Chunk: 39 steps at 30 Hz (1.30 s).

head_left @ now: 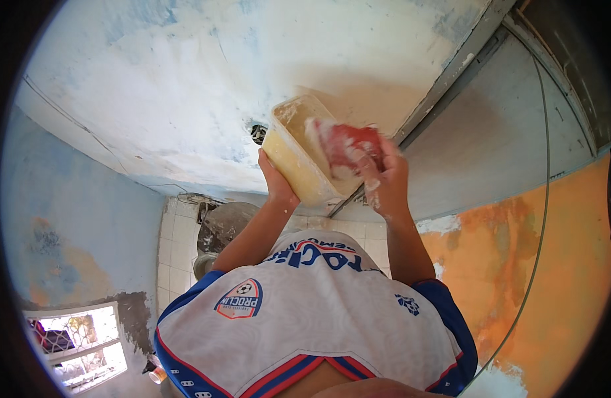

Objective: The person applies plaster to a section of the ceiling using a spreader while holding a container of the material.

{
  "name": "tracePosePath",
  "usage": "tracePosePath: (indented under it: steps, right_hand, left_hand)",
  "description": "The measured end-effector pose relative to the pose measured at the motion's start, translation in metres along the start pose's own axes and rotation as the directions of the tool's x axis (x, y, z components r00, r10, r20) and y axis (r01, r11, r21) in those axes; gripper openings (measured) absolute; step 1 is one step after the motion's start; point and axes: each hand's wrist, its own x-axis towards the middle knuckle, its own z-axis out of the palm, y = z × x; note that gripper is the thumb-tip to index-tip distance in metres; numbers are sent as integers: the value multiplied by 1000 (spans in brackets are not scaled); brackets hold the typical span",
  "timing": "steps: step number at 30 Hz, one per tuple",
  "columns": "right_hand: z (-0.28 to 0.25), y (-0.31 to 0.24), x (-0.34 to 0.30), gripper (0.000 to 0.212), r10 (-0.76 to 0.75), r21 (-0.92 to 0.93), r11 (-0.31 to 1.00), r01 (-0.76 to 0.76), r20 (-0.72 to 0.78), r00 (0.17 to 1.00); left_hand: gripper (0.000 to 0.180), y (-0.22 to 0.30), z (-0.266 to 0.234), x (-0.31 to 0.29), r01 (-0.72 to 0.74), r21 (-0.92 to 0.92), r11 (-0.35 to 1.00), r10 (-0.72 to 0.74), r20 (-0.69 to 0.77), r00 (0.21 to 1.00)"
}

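Our two hands are apart, one on each side of a yellow tub. With the left hand (279,182) we grip the side of the yellow tub (297,174), its open top tilted toward the right hand (388,176). In that right hand we clasp a red tool (362,144), blurred and smeared with white, at the tub's mouth; we cannot tell whether it touches the rim. White smears mark our right fingers too. Back from the hands, between our forearms, is our white jersey (332,292) with blue sleeves. Just left of the tub, beyond the left hand, a dark round opening (258,134) sits in the patchy white wall (179,113) facing us. Right of the right hand, a grey metal strip (444,83) runs slantwise. Below the left hand, a grey rounded container (227,227) stands on the tiled floor (171,235). Farther off, a cable (546,166) hangs before an orange wall (570,225) to the hands' right, and a bright window (86,345) lies well left of them.
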Motion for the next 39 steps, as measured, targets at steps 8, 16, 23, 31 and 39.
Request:
tracePosePath:
  steps: [8, 16, 23, 31, 39]
  right_hand:
    - [-23, -17, 14, 34, 34, 530, 848, 6, -66, 997]
    - [-23, -40, 20, 34, 36, 351, 936, -17, -48, 998]
    - [-15, -46, 18, 40, 88, -317, 948, -29, 175, 981]
    - [11, -35, 24, 41, 129, -414, 910, 6, 298, 946]
    - [22, -23, 29, 40, 157, 86, 982, -171, 145, 977]
  left_hand:
    - [79, -7, 7, -11, 2, -34, 999, -2, 11, 1000]
    - [80, -11, 1, -10, 66, -111, 992, -52, 118, 992]
    - [82, 6, 23, -16, 81, -86, 993, -76, 60, 995]
    - [84, 7, 10, -18, 62, -92, 994, -65, -22, 998]
    - [84, 17, 2, -19, 18, -104, 994, -25, -67, 997]
